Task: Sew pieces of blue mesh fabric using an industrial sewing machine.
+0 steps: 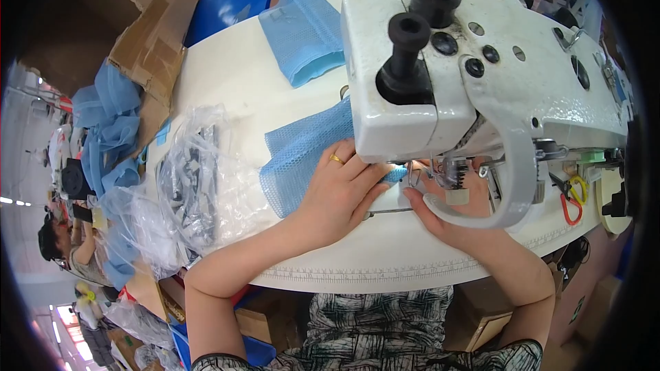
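A piece of blue mesh fabric (289, 158) lies under the head of a white sewing machine (388, 124), one edge reaching the lit needle area. My left hand (344, 189), with a ring on one finger, presses down on this fabric just left of the needle, its fingers close together. My right hand (450, 223) is on the other side of the needle, thumb bent toward the fingers. The curved white machine guard (519, 178) and the presser parts hide much of those fingers, and whatever they grip cannot be made out.
Another blue mesh piece (302, 38) lies farther back on the white table (227, 62). Clear plastic bags (199, 185) sit at the left, beside a cardboard box (148, 48). Red-and-yellow-handled scissors (572, 199) lie at the right. A printed ruler (385, 273) runs along the front edge.
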The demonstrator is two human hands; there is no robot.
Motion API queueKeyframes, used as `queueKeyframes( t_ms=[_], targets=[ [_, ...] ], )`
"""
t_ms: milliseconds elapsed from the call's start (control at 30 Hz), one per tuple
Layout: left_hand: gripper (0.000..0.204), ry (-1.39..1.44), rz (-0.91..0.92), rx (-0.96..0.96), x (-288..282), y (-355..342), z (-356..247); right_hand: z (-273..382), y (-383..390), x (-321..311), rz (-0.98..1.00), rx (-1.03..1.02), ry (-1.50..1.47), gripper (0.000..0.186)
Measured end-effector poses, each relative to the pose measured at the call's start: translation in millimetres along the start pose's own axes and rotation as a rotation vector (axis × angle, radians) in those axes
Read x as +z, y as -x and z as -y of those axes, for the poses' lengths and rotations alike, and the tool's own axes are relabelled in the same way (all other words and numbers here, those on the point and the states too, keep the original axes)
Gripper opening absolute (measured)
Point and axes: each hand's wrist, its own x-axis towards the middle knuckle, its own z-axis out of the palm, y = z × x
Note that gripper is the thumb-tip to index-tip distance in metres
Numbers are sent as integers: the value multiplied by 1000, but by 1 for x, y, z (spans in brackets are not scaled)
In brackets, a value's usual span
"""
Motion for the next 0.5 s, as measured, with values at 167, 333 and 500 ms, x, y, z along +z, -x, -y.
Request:
queueKeyframes(
  t_ms=[167,333,500],
  targets=[
    [26,26,-19,2,0,-2,1,2,-4,-1,-16,1,50,32],
    [27,5,-28,30,-2,-4,0,1,-5,-3,-18,-8,20,30],
    [29,5,-16,24,0,-2,-1,0,-7,-3,-37,-19,26,30]
  ],
)
